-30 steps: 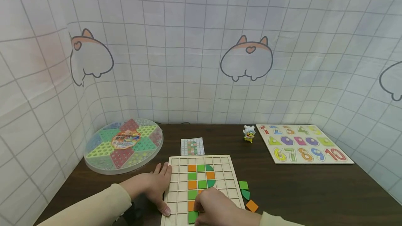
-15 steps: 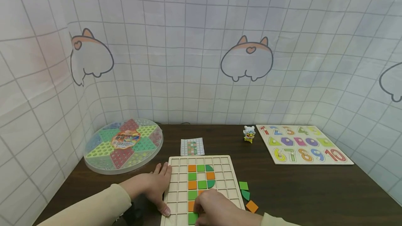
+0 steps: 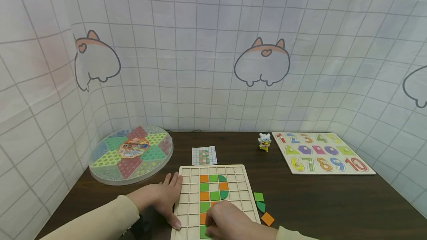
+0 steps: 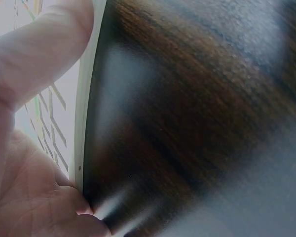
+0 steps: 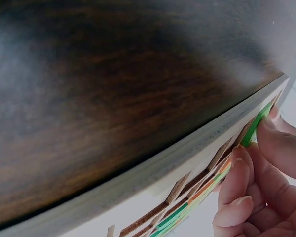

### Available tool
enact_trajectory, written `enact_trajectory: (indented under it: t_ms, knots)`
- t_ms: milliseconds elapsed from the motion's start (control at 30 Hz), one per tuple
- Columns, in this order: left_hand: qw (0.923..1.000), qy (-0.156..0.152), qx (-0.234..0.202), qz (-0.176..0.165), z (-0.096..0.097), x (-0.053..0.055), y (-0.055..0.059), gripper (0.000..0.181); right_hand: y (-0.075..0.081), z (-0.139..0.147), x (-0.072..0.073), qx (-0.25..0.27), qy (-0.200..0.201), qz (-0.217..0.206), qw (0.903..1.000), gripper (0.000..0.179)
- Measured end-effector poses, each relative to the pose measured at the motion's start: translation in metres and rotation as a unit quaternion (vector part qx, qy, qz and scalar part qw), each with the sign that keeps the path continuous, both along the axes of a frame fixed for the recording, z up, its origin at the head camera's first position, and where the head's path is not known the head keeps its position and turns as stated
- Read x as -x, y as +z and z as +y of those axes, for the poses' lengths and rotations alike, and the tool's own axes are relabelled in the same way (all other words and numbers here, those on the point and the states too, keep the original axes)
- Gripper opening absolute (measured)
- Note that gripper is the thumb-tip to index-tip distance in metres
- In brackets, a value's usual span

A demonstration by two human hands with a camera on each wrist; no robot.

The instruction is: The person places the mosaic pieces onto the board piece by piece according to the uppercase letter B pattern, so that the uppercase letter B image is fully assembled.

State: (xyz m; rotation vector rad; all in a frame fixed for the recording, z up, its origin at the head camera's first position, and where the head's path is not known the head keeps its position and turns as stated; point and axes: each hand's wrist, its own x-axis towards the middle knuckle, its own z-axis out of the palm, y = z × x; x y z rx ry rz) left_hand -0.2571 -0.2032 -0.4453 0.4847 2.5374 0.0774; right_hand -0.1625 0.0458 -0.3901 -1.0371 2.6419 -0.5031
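Observation:
A pale wooden grid board (image 3: 238,171) lies on the dark table, with orange and green tiles set in its cells. My left hand (image 3: 168,197) rests along the board's left edge, fingers straight and thumb over the rim; the left wrist view shows the thumb (image 4: 49,47) against that rim. Low on the board, my right hand (image 3: 230,219) curls its fingers and pinches a green square tile (image 5: 255,124) at its cell. The right hand covers part of the lower tiles, such as an orange square tile (image 3: 202,218).
Right of the board lie a loose green square (image 3: 258,196), a green quarter-round tile (image 3: 261,206) and an orange square (image 3: 268,219). Behind it is a printed pattern card (image 3: 204,155). A round game board (image 3: 131,155), a small figurine (image 3: 264,142) and a number puzzle (image 3: 323,153) stand around.
The right thumb has shifted slightly left onto the green square tile at the board's lower part. The left hand and the loose tiles stay where they were.

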Motion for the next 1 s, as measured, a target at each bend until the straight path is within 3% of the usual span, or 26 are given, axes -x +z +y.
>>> enact_trajectory:
  t_ms: [500,633,833,1000]
  knots:
    - [0.9999,-0.006,-0.007,0.003,-0.003,0.006,-0.010,0.165,0.001,0.000,-0.001,-0.005,0.035,0.043,0.9985,0.006]
    - [0.9999,-0.005,-0.008,0.003,-0.004,0.005,-0.011,0.165,0.005,0.006,0.000,0.010,0.037,0.024,0.9990,0.001]
    - [0.9999,-0.005,-0.009,0.001,-0.004,0.004,-0.011,0.164,0.015,0.038,0.009,0.066,0.031,0.019,0.9971,0.003]
    - [0.9999,-0.010,-0.013,0.004,-0.005,0.007,-0.014,0.165,0.013,0.080,0.022,0.114,0.015,0.013,0.9933,0.005]
